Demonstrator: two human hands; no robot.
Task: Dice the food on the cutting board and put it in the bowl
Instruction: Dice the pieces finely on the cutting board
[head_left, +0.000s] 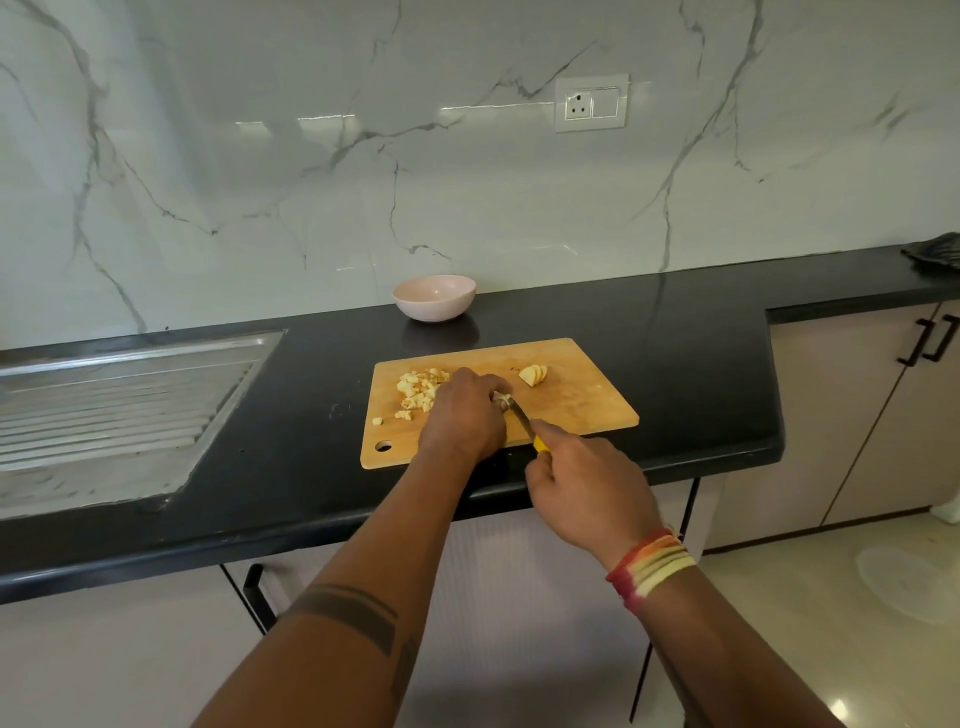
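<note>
So the white marble-look wall with grey veins (311, 156) fills the whole back of the view, and a white socket-and-switch plate (591, 103) is set into it. Below it runs a glossy black stone countertop (675, 332), with a ribbed steel sink drainboard (119, 395) sunk in at the left and pale cabinet doors with black handles (841, 415) underneath. A rectangular light wooden cutting board (582, 400) lies near the front edge. A small pale pink bowl (434, 296) stands behind the board, apart from it, by the wall. On the board, the left hand (465, 413) curls its fingers down over a piece of food beside the pile of pale diced cubes (418, 392). The right hand (584, 488) grips a yellow-handled knife (521, 415), blade angled toward the left fingertips. A few uncut slices (534, 374) sit further right on the board.
</note>
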